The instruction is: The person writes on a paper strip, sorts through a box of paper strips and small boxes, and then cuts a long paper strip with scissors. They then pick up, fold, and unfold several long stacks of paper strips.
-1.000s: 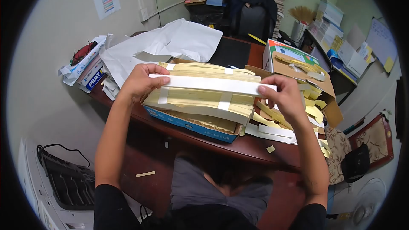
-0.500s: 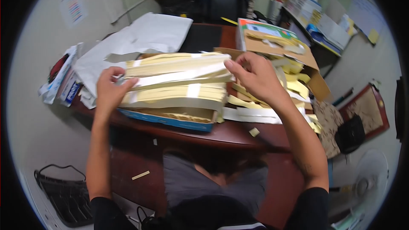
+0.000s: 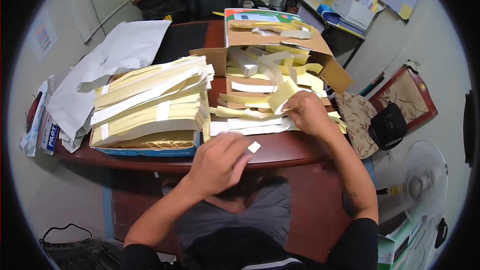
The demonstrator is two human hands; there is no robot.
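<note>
My right hand (image 3: 307,112) pinches a folded yellow-and-white paper strip (image 3: 284,95) above the loose strips on the desk. My left hand (image 3: 220,162) hovers over the desk's front edge, slightly blurred, fingers loosely curled and thumb apart, with nothing seen in it. Just beyond its fingertips lies a small pale yellow paper scrap (image 3: 254,146). To the left, a thick stack of yellow and white paper strips (image 3: 150,102) fills a blue-sided shallow box (image 3: 145,151). White strips (image 3: 250,125) lie flat between the stack and my right hand.
An open cardboard box (image 3: 340,77) with more strips stands behind my right hand. Large white sheets (image 3: 120,50) cover the desk's left side. A chair holding a black cap (image 3: 390,125) and a fan (image 3: 420,185) are at the right.
My hands have left the stack in the box. The right moved to the loose strips and now grips one; the left came down toward the desk's front edge. The view turned right.
</note>
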